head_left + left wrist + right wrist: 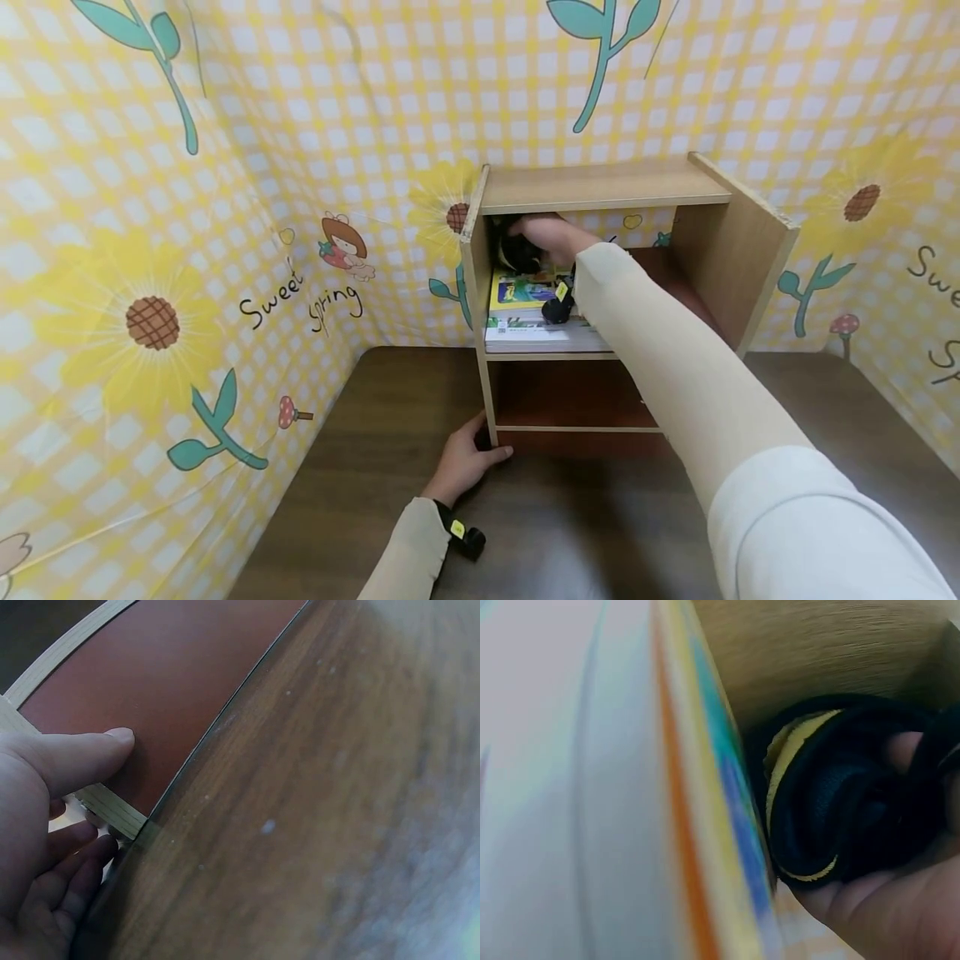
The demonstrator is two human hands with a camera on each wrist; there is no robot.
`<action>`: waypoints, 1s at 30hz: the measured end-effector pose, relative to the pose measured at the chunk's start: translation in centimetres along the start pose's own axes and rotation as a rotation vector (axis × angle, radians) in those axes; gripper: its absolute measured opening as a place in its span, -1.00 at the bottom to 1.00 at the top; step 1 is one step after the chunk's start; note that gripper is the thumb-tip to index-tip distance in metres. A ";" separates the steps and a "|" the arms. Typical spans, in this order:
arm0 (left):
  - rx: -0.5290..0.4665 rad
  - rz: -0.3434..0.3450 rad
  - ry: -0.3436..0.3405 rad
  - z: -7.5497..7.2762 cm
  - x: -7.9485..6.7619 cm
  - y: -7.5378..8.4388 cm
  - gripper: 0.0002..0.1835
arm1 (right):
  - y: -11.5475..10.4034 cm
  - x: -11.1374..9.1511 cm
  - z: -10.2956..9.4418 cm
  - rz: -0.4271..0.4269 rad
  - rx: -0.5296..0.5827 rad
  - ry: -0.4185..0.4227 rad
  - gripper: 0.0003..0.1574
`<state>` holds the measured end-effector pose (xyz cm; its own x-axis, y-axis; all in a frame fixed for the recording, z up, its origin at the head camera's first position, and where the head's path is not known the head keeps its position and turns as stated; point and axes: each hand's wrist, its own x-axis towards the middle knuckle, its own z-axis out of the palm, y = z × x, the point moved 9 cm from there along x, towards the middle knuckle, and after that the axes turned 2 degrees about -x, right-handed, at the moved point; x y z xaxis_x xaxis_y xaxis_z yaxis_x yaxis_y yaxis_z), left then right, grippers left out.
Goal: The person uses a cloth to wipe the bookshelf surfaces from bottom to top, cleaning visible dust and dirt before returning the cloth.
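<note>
My right hand (551,233) reaches into the upper left compartment of a small wooden shelf (603,185). It grips a rolled or folded black fabric item (832,795) with yellow edging; its exact kind cannot be told. Below that item lies a stack of books (536,333), the top one a colourful yellow-bordered book (519,290). Low at the shelf's left side, my left hand (463,458) holds the side panel's front edge. In the left wrist view, the thumb (90,757) lies over the inner side and the fingers curl outside the panel.
The shelf stands on a dark wooden table (352,500). Its lower compartment (570,396) has a reddish-brown board. A yellow checked cloth (360,108) with sunflowers hangs behind and at both sides. The shelf's right side panel (738,250) rises above its top board.
</note>
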<state>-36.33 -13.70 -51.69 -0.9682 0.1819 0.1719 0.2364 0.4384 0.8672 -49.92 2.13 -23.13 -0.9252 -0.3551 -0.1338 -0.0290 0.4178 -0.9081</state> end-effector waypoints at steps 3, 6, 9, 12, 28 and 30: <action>-0.003 -0.002 -0.001 0.1 0.0 0.0 -0.15 | 0.5 0.2 -0.4 -0.020 0.150 0.074 -0.46; -0.004 -0.008 -0.003 0.1 0.0 -0.1 -0.14 | 0.7 0.2 -0.7 -0.029 0.280 0.131 -0.49; -0.007 -0.005 -0.003 0.1 0.1 -0.1 -0.14 | 0.9 0.3 -0.6 -0.026 0.422 0.162 -0.61; -0.005 -0.005 -0.002 0.0 0.1 0.0 -0.14 | 0.9 0.6 -0.4 -0.036 0.603 0.180 -0.83; -0.003 -0.030 -0.001 0.0 -0.1 -0.2 -0.09 | 0.2 -0.6 0.0 -0.138 0.984 0.162 -0.87; 0.000 -0.026 -0.002 0.1 -0.1 -0.2 -0.09 | 0.2 -0.6 0.0 -0.158 1.032 0.163 -0.85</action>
<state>-36.32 -13.78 -51.94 -0.9739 0.1725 0.1479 0.2108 0.4428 0.8715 -49.34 2.43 -23.18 -0.9808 -0.1950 0.0008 0.1116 -0.5647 -0.8177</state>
